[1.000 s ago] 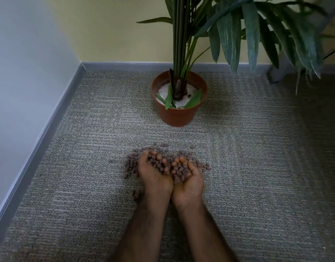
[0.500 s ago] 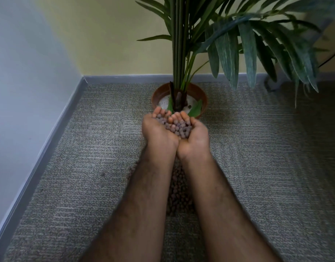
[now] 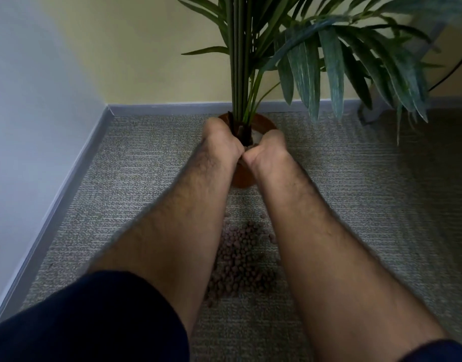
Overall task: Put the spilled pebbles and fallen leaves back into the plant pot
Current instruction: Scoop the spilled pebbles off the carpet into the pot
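The terracotta plant pot (image 3: 241, 177) stands on the carpet near the back wall, with green stems (image 3: 239, 61) rising from it. My left hand (image 3: 219, 137) and my right hand (image 3: 271, 144) are over the pot's mouth, heels together, tipped forward on either side of the stem base. Their fingers are hidden behind the palms. A few pebbles show between the two heels. A pile of brown spilled pebbles (image 3: 240, 259) lies on the carpet between my forearms. No fallen leaves are visible; my hands cover the pot's top.
The pot sits in a corner: a grey-white wall with a skirting board (image 3: 68, 184) runs along the left, and a yellow wall stands behind. Long palm fronds (image 3: 334, 64) hang over the right side. A dark cable (image 3: 449, 77) and a dim object stand at far right.
Both hands lifted a cupped load of pebbles from the floor pile, moved forward to the pot and tipped over its mouth. My view moved closer and lower.
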### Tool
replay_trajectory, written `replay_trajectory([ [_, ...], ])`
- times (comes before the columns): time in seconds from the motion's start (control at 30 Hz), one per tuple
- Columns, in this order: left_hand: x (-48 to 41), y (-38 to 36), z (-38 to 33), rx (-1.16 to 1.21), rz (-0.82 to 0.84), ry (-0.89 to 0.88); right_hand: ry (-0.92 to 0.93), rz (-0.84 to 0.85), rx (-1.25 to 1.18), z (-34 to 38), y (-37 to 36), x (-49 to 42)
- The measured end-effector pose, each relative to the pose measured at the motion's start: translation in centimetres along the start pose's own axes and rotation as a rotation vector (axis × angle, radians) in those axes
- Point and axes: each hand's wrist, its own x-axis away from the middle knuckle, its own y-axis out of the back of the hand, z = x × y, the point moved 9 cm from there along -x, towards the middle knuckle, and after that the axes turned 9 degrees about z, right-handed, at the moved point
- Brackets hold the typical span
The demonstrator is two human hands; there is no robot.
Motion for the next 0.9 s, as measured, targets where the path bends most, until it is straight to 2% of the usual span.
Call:
replay_trajectory([
  [0.13, -0.6, 0.2, -1.1, -0.232, 0.105, 0.045, -0.096, 0.007, 0.081, 0.3, -0.4, 0.0],
  [0.2, -0.2, 0.2, -2.3, -0.34, 0.167, -0.014, -0.103, -0.024, 0.169, 0.9, 0.0, 0.3],
  [0.37, 2.6, 5.2, -5.4, -0.56, 0.119, -0.342, 0.107, -0.06, 0.26, 3.7, 4.2, 2.2],
  [0.43, 4.3, 9.1, -5.5, -0.751, 0.024, -0.499, 0.188, -0.072, 0.391, 4.2, 7.5, 3.5],
  [0.47, 5.3, 11.5, -5.3, -0.864, -0.073, -0.581, 0.242, -0.103, 0.478, 4.5, 9.4, 4.1],
  [0.57, 8.0, 18.7, -3.9, -1.116, -0.324, -0.734, 0.449, -0.276, 0.888, 6.2, 15.8, 6.6],
  [0.63, 9.5, 23.2, -2.7, -1.271, -0.411, -0.782, 0.6, -0.433, 1.385, 7.6, 19.1, 8.5],
  [0.7, 10.4, 27.4, -2.1, -1.421, -0.541, -0.744, 0.664, -0.432, 1.9, 7.2, 20.8, 9.2],
  [0.77, 10.8, 31.0, -1.6, -1.48, -0.684, -0.639, 0.556, -0.365, 2.198, 5.7, 23.1, 8.8],
  [0.83, 10.6, 32.9, -1.1, -1.488, -0.765, -0.531, 0.422, -0.37, 2.349, 4.6, 24.9, 8.4],
  [0.9, 9.7, 32.2, 0.0, -1.595, -0.689, -0.485, 0.372, -0.349, 2.434, 3.6, 25.1, 8.1],
])
